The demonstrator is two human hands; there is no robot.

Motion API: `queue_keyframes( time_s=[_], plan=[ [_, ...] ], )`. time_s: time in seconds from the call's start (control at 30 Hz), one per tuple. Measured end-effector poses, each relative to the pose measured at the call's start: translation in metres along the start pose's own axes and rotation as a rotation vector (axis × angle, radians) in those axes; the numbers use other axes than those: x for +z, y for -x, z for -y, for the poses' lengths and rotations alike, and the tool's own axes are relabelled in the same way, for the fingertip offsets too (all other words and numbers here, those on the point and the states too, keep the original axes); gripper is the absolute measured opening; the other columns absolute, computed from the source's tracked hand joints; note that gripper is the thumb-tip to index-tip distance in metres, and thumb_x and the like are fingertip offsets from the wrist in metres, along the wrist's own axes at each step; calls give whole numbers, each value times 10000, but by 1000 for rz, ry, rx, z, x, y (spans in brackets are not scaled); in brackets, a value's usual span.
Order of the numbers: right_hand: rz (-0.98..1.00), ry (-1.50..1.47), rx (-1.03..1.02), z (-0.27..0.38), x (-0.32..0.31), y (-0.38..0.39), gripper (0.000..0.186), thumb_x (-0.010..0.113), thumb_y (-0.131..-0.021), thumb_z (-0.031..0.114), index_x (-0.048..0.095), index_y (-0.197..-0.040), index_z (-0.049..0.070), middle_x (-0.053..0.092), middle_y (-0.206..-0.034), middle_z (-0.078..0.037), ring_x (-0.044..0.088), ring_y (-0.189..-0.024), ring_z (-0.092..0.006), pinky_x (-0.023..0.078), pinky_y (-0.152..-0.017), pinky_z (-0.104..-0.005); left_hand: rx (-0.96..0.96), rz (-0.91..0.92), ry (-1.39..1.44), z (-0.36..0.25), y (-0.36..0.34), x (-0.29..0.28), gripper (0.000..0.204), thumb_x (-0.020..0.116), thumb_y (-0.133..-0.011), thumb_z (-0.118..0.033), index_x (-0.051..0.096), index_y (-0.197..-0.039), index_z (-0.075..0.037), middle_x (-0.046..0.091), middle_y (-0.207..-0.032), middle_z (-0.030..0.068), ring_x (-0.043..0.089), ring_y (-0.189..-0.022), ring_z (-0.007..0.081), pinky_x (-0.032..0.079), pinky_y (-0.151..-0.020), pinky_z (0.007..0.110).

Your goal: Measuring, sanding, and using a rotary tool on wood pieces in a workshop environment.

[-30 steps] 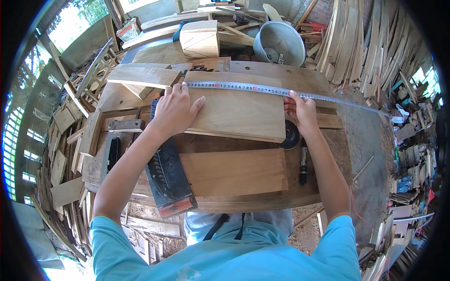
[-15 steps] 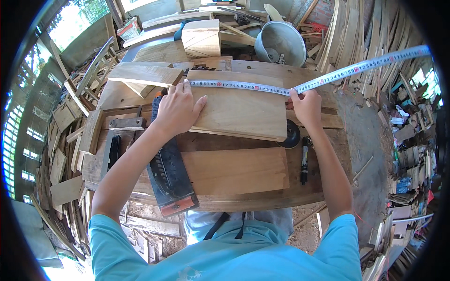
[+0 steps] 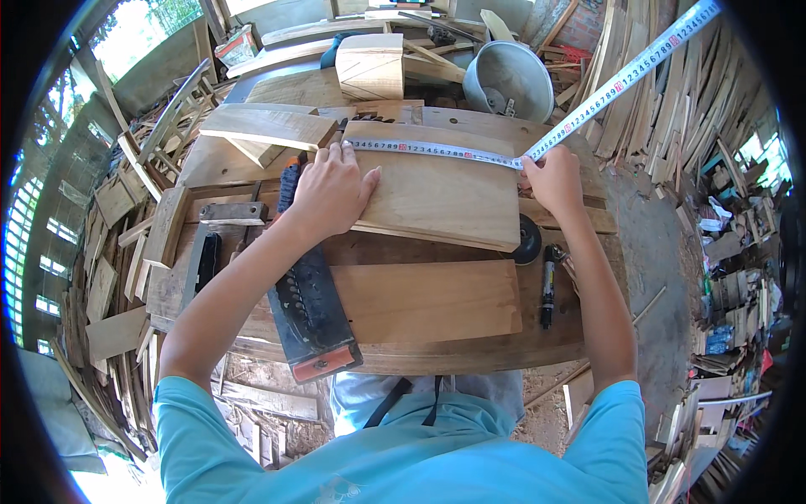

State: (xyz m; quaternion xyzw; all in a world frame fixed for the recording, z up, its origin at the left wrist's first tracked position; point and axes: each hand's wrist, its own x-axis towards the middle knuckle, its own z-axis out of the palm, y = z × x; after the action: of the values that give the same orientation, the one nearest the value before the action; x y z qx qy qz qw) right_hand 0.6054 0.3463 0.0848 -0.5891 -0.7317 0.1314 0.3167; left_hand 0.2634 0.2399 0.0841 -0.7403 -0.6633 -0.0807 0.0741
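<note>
A pale wooden board (image 3: 445,197) lies on the workbench with a tape measure's white blade (image 3: 437,149) stretched across its upper face. My left hand (image 3: 332,186) rests at the board's left edge, fingertips pressing on the blade's end and thumb apart. At the right edge, my right hand (image 3: 556,181) pinches the blade, which bends there and rises to the upper right. The tape's case is not visible. Below my left wrist lies a long dark flat tool (image 3: 315,315) with a blue handle. A thinner board (image 3: 428,302) lies nearer me.
A black marker (image 3: 547,290) and a black disc (image 3: 527,241) are by the board's right end. Wood blocks (image 3: 269,128) sit at left, a curved block (image 3: 369,67) and grey metal bucket (image 3: 508,80) behind. Scrap wood (image 3: 117,323) crowds both sides.
The free length of tape beyond my right hand has swung upward and stands steeper. Both hands keep their places on the board; the whole view has shifted slightly.
</note>
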Motion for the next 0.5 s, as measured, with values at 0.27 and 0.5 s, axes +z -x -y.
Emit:
queue_keyframes(
  time_s=[0.27, 0.5],
  plan=[
    [95, 28, 68, 10, -6, -4, 200, 697, -939, 100, 762, -909, -87, 768, -768, -164, 773, -654, -213, 620, -641, -336, 8, -35, -1, 1, 0, 6, 717, 483, -1070, -441, 470, -1364, 212, 568, -1330, 347, 576, -1259, 445, 532, -1010, 480],
    [110, 19, 114, 14, -7, -9, 202, 720, -910, 100, 759, -903, -98, 762, -752, -171, 768, -643, -209, 617, -606, -339, 14, -24, 5, 2, -2, 5, 686, 495, -1067, -433, 502, -1323, 203, 584, -1293, 335, 591, -1231, 441, 542, -987, 478]
  ],
)
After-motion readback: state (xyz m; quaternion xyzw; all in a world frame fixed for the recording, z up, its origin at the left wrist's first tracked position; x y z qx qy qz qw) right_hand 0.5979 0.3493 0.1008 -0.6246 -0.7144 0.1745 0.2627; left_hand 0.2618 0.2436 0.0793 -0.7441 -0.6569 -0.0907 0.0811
